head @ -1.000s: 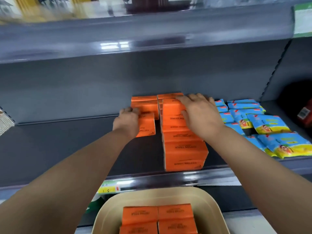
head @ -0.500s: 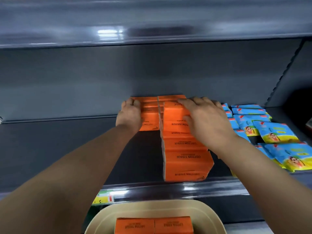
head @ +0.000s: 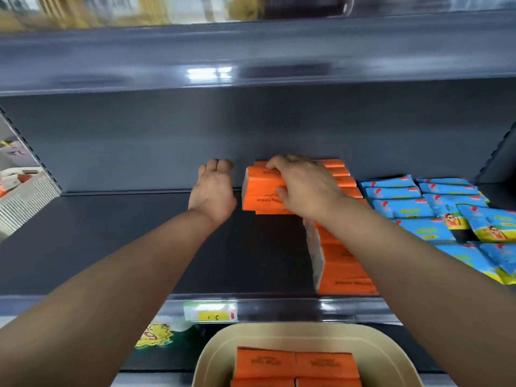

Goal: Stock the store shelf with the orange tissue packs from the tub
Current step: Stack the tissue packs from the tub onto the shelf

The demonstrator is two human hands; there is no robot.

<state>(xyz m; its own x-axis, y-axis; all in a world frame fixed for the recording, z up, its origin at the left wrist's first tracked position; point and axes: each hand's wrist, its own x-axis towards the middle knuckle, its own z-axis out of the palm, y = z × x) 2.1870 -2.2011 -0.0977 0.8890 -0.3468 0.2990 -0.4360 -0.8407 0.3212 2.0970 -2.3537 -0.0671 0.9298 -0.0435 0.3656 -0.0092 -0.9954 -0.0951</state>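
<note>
Now, left hand point(head: 213, 191) off the orange packs point(head: 261, 191), fingers loosely curled, empty, right hand point(head: 305, 185) fingers clasping them

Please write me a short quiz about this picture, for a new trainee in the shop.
1. True or false: the tub is empty.
2. Which hand grips the orange packs at the back of the shelf?
3. The packs lying right of the orange rows are: A green, B blue, C red.
Key: 1 false, orange packs lie in it; 2 the right hand; 3 B, the blue packs.
</note>
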